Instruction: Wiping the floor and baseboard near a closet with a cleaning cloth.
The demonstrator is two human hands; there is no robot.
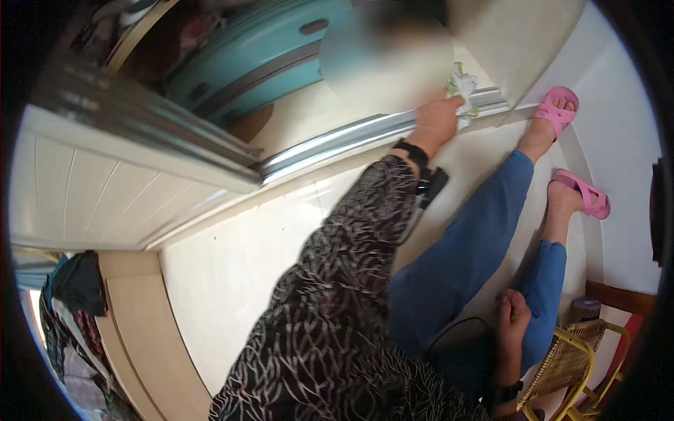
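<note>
My left hand (436,120) grips a crumpled white and green cloth (463,87) against the metal sliding-door track (342,138) at the foot of a cabinet. A black strap with a small device (429,184) circles that wrist, below a black patterned sleeve (363,221). My right hand (515,318) lies by my blue-trousered leg (547,284) with its fingers curled; I see nothing in it. A black band is on the right wrist too. Inside the cabinet stands a teal suitcase (247,73). A blurred oval hides part of the cabinet beside the cloth.
A pale grooved door panel (121,184) borders the track at left. My feet wear pink sandals (555,113) near the white wall (621,131). A woven chair with a yellow frame (563,363) stands at lower right. Clothes (79,316) hang or lie at lower left.
</note>
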